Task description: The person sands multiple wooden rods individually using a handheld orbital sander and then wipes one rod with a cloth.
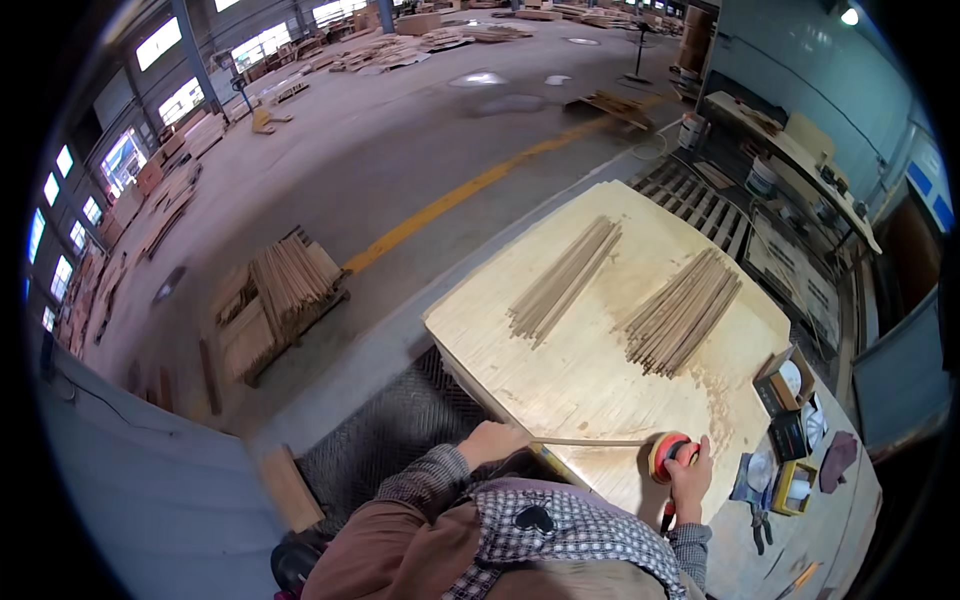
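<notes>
My left hand (492, 444) is closed around one end of a thin wooden strip (590, 441) at the near edge of the plywood-topped table (570, 385). The strip runs to the right across the table top. At its other end, my right hand (692, 474) grips a round red and black orbital sander (668, 452), which sits against the strip. Farther back lie two bundles of similar strips: a narrow bundle (566, 280) on the left and a wider bundle (685, 312) on the right. Sawdust marks the top beside the sander.
Along the table's right side are an open cardboard box (782, 380), a yellow box (794, 488), pliers (761, 528), a dark cloth (838, 461) and an orange-handled knife (800, 578). A loaded pallet of wood strips (275, 305) stands on the floor to the left. A workbench (790, 160) lines the right wall.
</notes>
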`<action>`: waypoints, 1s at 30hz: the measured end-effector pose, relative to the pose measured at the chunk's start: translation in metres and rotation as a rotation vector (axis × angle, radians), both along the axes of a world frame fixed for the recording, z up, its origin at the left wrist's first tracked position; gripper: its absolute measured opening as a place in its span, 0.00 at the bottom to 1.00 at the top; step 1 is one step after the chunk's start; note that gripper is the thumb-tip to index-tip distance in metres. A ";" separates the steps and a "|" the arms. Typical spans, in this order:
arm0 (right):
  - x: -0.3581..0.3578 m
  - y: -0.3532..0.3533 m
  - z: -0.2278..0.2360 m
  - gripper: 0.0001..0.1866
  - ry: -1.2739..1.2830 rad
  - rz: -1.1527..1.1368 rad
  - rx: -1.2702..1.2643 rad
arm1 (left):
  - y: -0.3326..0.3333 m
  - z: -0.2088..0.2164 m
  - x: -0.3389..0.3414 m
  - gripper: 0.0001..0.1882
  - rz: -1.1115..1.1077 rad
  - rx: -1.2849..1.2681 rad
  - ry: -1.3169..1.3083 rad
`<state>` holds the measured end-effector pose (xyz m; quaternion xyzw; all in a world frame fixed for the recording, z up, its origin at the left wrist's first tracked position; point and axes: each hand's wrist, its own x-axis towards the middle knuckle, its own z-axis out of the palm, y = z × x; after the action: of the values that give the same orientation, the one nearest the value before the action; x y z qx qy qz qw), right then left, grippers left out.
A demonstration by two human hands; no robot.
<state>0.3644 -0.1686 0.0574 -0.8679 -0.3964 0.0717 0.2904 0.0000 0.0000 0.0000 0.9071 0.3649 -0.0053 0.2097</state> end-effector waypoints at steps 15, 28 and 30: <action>-0.082 0.069 0.013 0.39 -0.093 0.398 -0.336 | 0.008 -0.002 0.001 0.18 -0.048 0.067 -0.002; -0.112 0.069 0.016 0.40 -0.038 0.344 -0.327 | 0.013 0.007 0.000 0.12 -0.217 0.082 0.038; -0.108 0.070 0.021 0.40 -0.023 0.313 -0.356 | 0.014 0.000 0.000 0.13 -0.222 0.075 0.009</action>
<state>0.2563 -0.0984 0.0785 -0.8342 -0.5106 0.1746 0.1136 -0.0001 0.0135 0.0002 0.9492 0.2629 -0.0189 0.1721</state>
